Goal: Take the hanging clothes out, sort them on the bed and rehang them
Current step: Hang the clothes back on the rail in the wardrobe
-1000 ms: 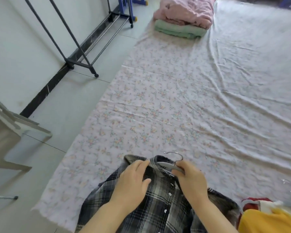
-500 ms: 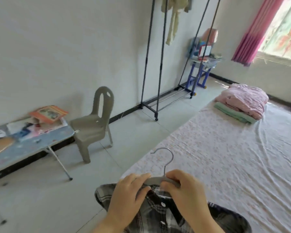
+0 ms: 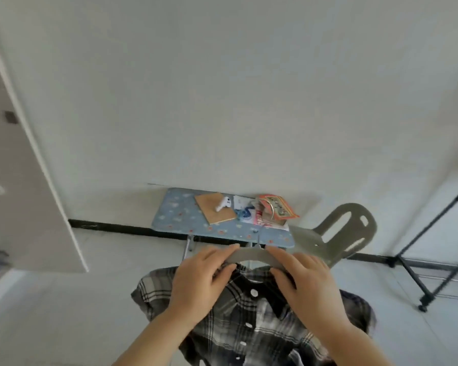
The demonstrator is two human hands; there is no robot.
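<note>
1. A plain white wall fills the room. Against it stands a low blue flower-patterned desk (image 3: pixel 169 220) strewn with papers. A grey plastic chair (image 3: pixel 336 233) sits to its right, and a black metal clothes rack (image 3: pixel 434 249) is at the far right edge.
2. Nearer, a black-and-white plaid button shirt (image 3: pixel 249 313) hangs on a grey plastic hanger (image 3: pixel 251 256), lifted clear in front of the desk.
3. The left hand (image 3: pixel 198 281) and right hand (image 3: pixel 307 283) each grip one arm of the hanger, fingers over, thumb beneath.
4. I'd judge this shirt sorted and on its hanger. Hooking it on the rack remains.
5. Since half a second back the view has swung left. The bed is out of sight, the rack is at the edge, and the grip is unchanged.
</note>
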